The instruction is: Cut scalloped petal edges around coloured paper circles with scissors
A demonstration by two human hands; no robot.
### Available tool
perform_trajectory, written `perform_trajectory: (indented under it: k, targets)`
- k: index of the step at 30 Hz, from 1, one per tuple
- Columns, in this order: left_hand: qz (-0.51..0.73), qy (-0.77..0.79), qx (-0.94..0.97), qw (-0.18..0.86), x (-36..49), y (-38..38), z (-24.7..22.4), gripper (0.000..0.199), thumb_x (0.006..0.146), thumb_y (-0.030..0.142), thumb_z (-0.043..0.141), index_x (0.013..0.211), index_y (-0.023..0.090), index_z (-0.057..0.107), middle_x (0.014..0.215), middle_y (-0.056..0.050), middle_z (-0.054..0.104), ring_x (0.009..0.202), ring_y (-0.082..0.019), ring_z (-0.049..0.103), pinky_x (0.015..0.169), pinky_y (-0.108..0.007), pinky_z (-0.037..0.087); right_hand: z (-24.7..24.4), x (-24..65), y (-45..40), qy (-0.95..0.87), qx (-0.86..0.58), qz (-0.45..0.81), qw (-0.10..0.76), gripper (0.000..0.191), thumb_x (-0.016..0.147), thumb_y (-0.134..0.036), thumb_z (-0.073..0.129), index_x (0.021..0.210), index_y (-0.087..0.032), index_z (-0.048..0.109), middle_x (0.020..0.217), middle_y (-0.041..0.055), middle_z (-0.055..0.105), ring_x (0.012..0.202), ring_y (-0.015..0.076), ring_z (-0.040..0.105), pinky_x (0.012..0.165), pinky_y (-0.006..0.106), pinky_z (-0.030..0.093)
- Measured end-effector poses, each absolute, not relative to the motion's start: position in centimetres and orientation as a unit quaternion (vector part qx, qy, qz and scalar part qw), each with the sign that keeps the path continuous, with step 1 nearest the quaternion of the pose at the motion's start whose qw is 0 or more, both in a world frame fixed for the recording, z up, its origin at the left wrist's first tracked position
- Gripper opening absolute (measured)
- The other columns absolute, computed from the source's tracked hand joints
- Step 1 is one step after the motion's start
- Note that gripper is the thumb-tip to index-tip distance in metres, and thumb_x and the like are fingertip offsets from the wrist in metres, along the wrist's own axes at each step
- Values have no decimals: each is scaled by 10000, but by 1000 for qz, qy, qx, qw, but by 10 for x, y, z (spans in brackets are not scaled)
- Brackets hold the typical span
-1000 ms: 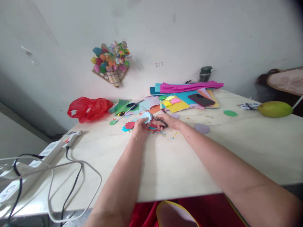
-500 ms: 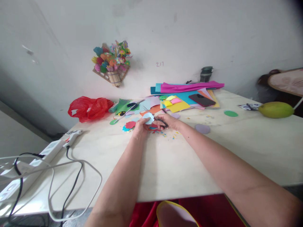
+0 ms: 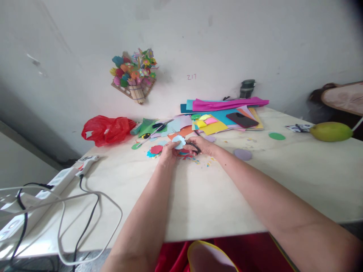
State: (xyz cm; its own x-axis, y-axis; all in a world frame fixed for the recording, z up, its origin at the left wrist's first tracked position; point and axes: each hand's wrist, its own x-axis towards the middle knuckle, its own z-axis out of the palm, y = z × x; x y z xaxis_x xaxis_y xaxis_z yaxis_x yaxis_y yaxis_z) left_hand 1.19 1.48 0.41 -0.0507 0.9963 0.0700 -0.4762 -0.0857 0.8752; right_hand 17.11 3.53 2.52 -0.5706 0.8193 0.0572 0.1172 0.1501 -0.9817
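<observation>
Between the thumb and fingers of my left hand is a pale blue paper circle with a scalloped edge. My right hand is closed round the black handles of a pair of scissors, whose blades meet the right edge of the paper; how far they are apart is too small to tell. Just left of my left hand lie a red scalloped paper piece and blue ones partly under it. Small coloured paper scraps are scattered below my hands.
Coloured paper sheets, a phone and a second pair of scissors lie behind my hands. A red plastic bag sits at the left, with a power strip and cables nearer. Right are paper circles and a yellow-green fruit.
The pale blue paper has turned or shifted slightly in my left hand, against the scissors. Both arms stay almost where they were.
</observation>
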Motion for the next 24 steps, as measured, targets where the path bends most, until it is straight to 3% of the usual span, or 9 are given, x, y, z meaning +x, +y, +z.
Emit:
perform_trajectory:
  k: [8, 16, 20, 24]
  targets:
    - [641, 340, 367, 582, 12, 15, 4, 250, 566, 178, 708, 809, 124, 685, 802, -61, 711, 690, -171, 657, 647, -265, 501, 30, 168, 31, -681, -354, 560, 311, 165, 732, -211, 719, 752, -120, 583, 401, -50, 513, 306, 60, 432, 302, 152, 330]
    - [656, 347, 356, 568, 11, 17, 2, 170, 539, 154, 723, 692, 138, 651, 688, -35, 686, 593, -152, 625, 595, -261, 493, 26, 171, 37, -687, -349, 553, 316, 203, 721, -245, 729, 730, -130, 562, 418, -48, 519, 311, 65, 441, 314, 164, 360]
    - [656, 354, 363, 558, 12, 14, 4, 177, 526, 147, 732, 680, 133, 645, 665, -29, 675, 579, -145, 613, 599, -262, 485, 25, 177, 41, -680, -336, 541, 363, 204, 729, -266, 713, 794, -128, 578, 475, -41, 558, 358, 68, 477, 353, 169, 383]
    - [624, 372, 399, 560, 14, 11, 5, 173, 515, 153, 746, 659, 120, 657, 637, -35, 669, 549, -141, 593, 590, -267, 465, 27, 180, 42, -641, -328, 544, 432, 288, 632, -237, 769, 810, -133, 568, 572, -45, 587, 458, 66, 512, 442, 182, 414]
